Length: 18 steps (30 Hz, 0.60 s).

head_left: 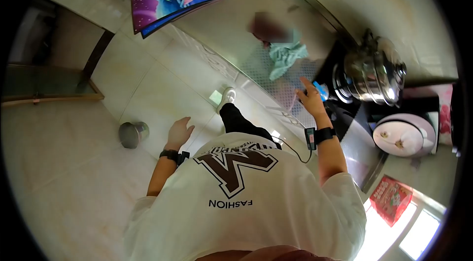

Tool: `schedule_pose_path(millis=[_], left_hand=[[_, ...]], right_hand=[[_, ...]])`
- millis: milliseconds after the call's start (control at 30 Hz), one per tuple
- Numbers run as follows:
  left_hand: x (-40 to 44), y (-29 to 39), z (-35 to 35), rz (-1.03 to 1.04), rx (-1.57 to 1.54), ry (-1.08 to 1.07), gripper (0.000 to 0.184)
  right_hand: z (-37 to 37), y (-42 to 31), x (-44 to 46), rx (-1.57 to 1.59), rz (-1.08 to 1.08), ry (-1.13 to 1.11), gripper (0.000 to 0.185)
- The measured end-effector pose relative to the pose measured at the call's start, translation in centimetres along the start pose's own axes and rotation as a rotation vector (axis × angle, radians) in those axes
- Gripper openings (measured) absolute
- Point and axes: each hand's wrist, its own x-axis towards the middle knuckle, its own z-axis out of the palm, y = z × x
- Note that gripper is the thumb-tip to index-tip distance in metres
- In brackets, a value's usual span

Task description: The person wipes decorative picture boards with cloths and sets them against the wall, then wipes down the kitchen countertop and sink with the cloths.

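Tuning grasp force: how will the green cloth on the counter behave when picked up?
Likely floppy: the green cloth lies crumpled in loose folds. Probably light, since it looks like thin fabric. If pushed, it may bunch up rather than roll, as its outline is irregular.

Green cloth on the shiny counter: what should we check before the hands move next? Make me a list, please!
1. Left hand empty: ok, nothing seen in it.
2. Right hand clear of the green cloth: ok, a gap shows.
3. Right hand clear of the blue item: cannot tell, they lie too close in this view.
4. Green cloth spread flat: not ok, it is crumpled.
5. Steel pot covered: ok, the lid looks on.
6. Steel pot cool: cannot tell.
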Motion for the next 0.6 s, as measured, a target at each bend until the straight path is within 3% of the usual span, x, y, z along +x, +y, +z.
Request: schedule_pose_path(millis=[67, 133, 200, 233, 267, 333, 400, 467, 600], left_hand=[[0.8, -1.8, -1.6, -0.043, 0.006, -0.013, 0.048], [1.7, -4.6, -3.3, -0.116, 0.016, -0.058, 0.049], [2.3, -7.0, -5.7, -0.195, 0.026, -0.076, 0.049], [2.5, -7.9, -7.0, -0.266, 0.008, -0.068, 0.05], [2.5, -8.6, -8.3, -0.338, -0.01, -0.059, 0.05], [3.6, -9.5, -10.4, -0.381, -0.006, -0.061, 0.051], [5.0, -10.7, -12.2, -0.469, 0.018, 0.003, 0.053], [6.6, -12.0, -13.3, -0.487, -0.022, 0.035, 0.053], [12.1, -12.9, -15.7, -0.446, -0.002, -0.01, 0.055]], right_hand=[[2.0, 1.7, 5.1, -0.082, -0.16, 0.165, 0.063], [3.6, 2.2, 11.0, -0.31, -0.209, 0.316, 0.082], [5.0, 0.0, 16.4, -0.101, 0.321, 0.207, 0.103], [7.5, 2.8, 21.3, 0.07, 0.414, 0.211, 0.114], [8.0, 0.6, 23.7, 0.085, 0.412, 0.194, 0.114], [7.3, -6.7, 27.4, 0.045, 0.703, 0.181, 0.113], [9.1, -9.6, 31.2, -0.13, 0.573, 0.213, 0.106], [11.1, -11.5, 33.7, -0.4, 0.256, 0.235, 0.09], [12.5, -12.9, 32.0, -0.481, -0.084, 0.191, 0.067]])
